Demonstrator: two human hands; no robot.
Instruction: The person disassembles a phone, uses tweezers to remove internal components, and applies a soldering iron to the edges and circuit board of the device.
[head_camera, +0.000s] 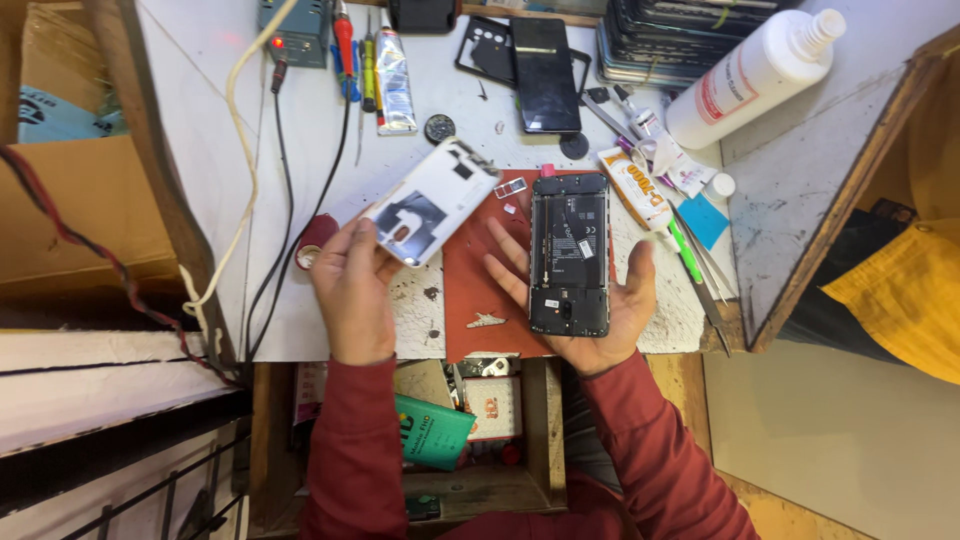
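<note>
My left hand (352, 285) holds a white phone back cover (432, 201) by its lower corner, inner side up, tilted over the bench. My right hand (590, 300) lies palm up under an opened black phone (569, 254) whose back is off, with its circuit board and battery showing. Between and beneath my two hands a red work mat (475, 290) lies on the white bench, with a small metal part (486, 320) on it. Both sleeves are dark red.
At the back lie another black phone (545, 72), a black frame, a stack of phones (660, 40), screwdrivers (345, 45), a glue tube (393, 75) and a white bottle (755, 75). Tweezers and a second glue tube (635, 188) lie right. Cables run left. An open drawer (470, 410) sits below.
</note>
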